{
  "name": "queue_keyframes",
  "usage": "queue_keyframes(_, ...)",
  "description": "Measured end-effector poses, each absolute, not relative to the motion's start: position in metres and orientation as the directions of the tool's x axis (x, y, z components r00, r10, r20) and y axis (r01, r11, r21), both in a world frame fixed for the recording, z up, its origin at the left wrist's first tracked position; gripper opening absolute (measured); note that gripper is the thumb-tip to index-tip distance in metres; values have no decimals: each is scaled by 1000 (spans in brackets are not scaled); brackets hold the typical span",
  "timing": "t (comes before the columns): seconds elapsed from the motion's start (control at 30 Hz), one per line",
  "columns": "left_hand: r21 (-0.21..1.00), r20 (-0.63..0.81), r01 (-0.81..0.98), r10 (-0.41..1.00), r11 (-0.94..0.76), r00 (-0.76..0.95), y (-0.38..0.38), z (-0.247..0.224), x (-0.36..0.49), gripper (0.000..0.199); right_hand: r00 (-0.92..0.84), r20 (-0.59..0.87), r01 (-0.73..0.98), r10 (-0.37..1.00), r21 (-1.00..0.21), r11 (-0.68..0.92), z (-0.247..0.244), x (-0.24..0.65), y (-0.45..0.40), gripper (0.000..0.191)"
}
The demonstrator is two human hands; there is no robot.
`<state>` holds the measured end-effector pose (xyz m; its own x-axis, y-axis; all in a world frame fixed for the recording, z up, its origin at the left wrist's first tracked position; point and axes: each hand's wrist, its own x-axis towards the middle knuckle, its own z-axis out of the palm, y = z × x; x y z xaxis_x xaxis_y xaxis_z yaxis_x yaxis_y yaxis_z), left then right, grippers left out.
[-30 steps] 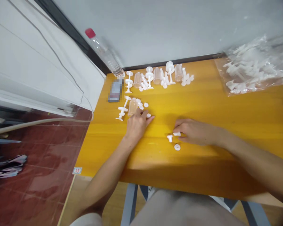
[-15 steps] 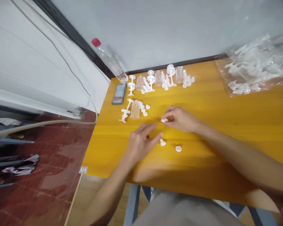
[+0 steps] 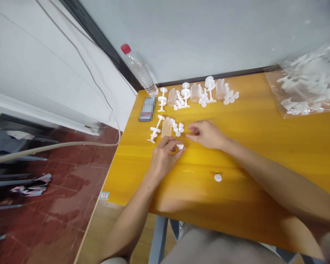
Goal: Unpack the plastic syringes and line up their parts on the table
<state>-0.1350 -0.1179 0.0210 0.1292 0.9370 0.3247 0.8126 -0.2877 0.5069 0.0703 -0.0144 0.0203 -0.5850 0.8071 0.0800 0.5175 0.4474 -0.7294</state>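
Observation:
My left hand (image 3: 165,156) pinches a small white plastic piece (image 3: 180,146) between thumb and fingertips. To its right, my right hand (image 3: 205,134) is beside a small cluster of white pieces (image 3: 178,129), its fingers curled with a gap and nothing seen between them. A clear cup (image 3: 167,127) and a white stemmed part with discs (image 3: 156,129) lie just beyond my left hand. Behind them is a row of similar clear cups (image 3: 195,92), white stemmed parts (image 3: 185,95) and small white pieces. One round white piece (image 3: 217,178) lies nearer the table's front edge.
A water bottle with a red cap (image 3: 140,69) leans at the table's back left corner, beside a blurred phone (image 3: 147,109). A clear bag of white parts (image 3: 310,82) lies at the back right. A number label (image 3: 104,195) marks the left edge.
My left hand has picked up the white piece that lay near it. The piece my right hand held is out of its fingers, and another piece now sits in the near cluster. The view has shifted.

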Motion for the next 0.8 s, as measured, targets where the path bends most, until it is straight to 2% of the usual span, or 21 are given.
queue_keyframes(0.07, 471, 325, 829, 933, -301, 154, -111, 21, -136, 23, -717, 29, 495, 696, -682, 538, 33, 104, -43, 25)
queue_keyframes(0.13, 355, 322, 881, 925, -313, 199, -100, 20, -134, 26, -825, -6, 444, 566, -627, 640, 41, 137, -76, 32)
queue_keyframes(0.27, 86, 216, 929, 917, -361, 336, -71, 17, -127, 26, -894, -54, 412, 445, -493, 766, 39, 169, -125, 40)
queue_keyframes(0.33, 2, 178, 923, 908, -385, 379, -60, 15, -125, 25, -898, -76, 412, 433, -488, 770, 35, 167, -132, 40)
queue_keyframes(0.43, -39, 200, 919, 898, -392, 392, -55, 12, -128, 24, -866, -2, 411, 500, -574, 708, 30, 153, -117, 27)
queue_keyframes(0.6, 82, 274, 917, 894, -390, 356, -60, 2, -133, 25, -704, 162, 416, 691, -695, 587, 17, 119, -45, 16)
queue_keyframes(0.7, 55, 306, 920, 883, -388, 355, -62, 1, -131, 21, -567, 96, 530, 818, -718, 452, 11, 93, 3, 18)
queue_keyframes(0.8, -8, 302, 928, 884, -373, 358, -62, 5, -130, 18, -539, 8, 587, 842, -714, 382, 12, 67, 42, 23)
